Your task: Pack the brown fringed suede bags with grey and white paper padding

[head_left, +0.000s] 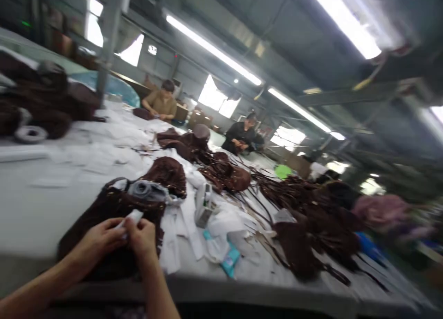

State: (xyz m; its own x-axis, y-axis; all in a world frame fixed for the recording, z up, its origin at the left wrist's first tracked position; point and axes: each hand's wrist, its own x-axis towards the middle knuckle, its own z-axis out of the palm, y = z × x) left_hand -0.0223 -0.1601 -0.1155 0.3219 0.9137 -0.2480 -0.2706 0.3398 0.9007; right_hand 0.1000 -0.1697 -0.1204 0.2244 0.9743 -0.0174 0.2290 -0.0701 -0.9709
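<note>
Both of my hands meet over a dark brown bag (86, 217) that lies at the table's front edge. Between the fingertips of my left hand (105, 236) and my right hand (141, 238) is a small white piece (134, 215), perhaps paper or tape; blur hides its exact kind. The fingers of both hands are closed on it. Grey rolled material (147, 189) shows in the bag's opening, just beyond my hands. A brown gathered bag part (168, 173) lies behind it.
A grey-white box (204, 206) stands right of the bag, beside white paper scraps and a turquoise packet (230, 260). Brown bags and straps (294, 245) are heaped along the right. A white roll (31, 133) lies at left. Two people (162, 102) work across the table.
</note>
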